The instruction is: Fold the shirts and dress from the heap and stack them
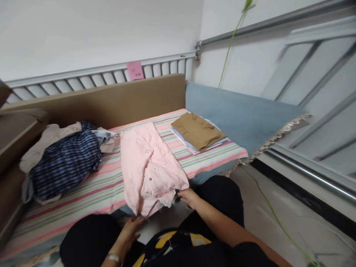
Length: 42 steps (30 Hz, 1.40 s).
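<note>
A pink shirt [151, 163] with small cut-out embroidery and a lace-trimmed collar lies folded lengthwise, its near end reaching over the edge of the bed. My left hand [129, 231] pinches the near-left corner of the shirt, fingertips partly hidden by cloth. At the near-right corner, beside the lace, my right hand [190, 197] has its fingers closed on the fabric. Right of the shirt is a folded stack with brown trousers [198, 131] on top and pale blue-white cloth beneath. On the left lies a loose heap with a dark blue plaid garment [68, 161] and cream clothing [48, 139].
A striped sheet [108, 185] covers the bed. Brown padding [116, 98] lines the back, with a radiator and a pink note [135, 70] behind. Blue fabric with lace trim [236, 115] rises at the right. A green vine [229, 48] hangs by the wall pipe.
</note>
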### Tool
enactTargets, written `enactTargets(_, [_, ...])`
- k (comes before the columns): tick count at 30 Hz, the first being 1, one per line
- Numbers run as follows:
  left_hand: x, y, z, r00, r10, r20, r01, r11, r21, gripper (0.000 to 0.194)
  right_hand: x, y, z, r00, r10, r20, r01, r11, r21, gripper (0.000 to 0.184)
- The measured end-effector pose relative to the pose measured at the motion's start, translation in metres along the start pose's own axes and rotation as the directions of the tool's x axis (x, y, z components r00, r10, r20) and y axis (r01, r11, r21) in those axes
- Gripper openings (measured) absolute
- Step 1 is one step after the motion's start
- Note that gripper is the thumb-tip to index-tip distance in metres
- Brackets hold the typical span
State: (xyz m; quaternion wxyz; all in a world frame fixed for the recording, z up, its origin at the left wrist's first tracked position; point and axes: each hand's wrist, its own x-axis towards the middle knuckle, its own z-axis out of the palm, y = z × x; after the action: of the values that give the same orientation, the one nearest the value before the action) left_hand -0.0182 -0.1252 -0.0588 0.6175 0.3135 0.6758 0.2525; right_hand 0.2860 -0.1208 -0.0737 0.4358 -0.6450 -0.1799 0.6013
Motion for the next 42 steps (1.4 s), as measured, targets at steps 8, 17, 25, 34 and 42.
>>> enactTargets(8, [-0.019, 0.006, -0.005, 0.991, 0.132, 0.007, -0.126, 0.960, -0.249, 0.041, -0.024, 0.000, -0.007, 0.993, -0.070, 0.095, 0.058, 0.990, 0.131, 0.029])
enactTargets(17, [-0.026, 0.006, -0.001, 0.993, 0.108, 0.047, -0.086, 0.937, -0.339, 0.056, -0.045, -0.002, -0.012, 0.993, -0.074, 0.090, 0.055, 0.979, 0.198, 0.025])
enactTargets(25, [-0.016, 0.000, -0.005, 0.981, 0.046, -0.189, -0.097, 0.958, -0.271, 0.051, -0.048, -0.003, -0.011, 0.995, -0.084, 0.049, 0.081, 0.995, 0.056, 0.022])
enactTargets(34, [-0.005, 0.000, -0.009, 0.908, 0.214, -0.359, -0.296, 0.936, -0.190, 0.044, -0.043, -0.018, -0.032, 0.831, -0.446, -0.333, 0.363, 0.888, -0.283, 0.034])
enactTargets(42, [-0.022, 0.051, 0.038, 0.940, 0.333, 0.075, -0.319, 0.935, -0.154, 0.056, -0.055, -0.075, 0.005, 0.427, -0.816, 0.390, 0.684, 0.009, -0.730, 0.037])
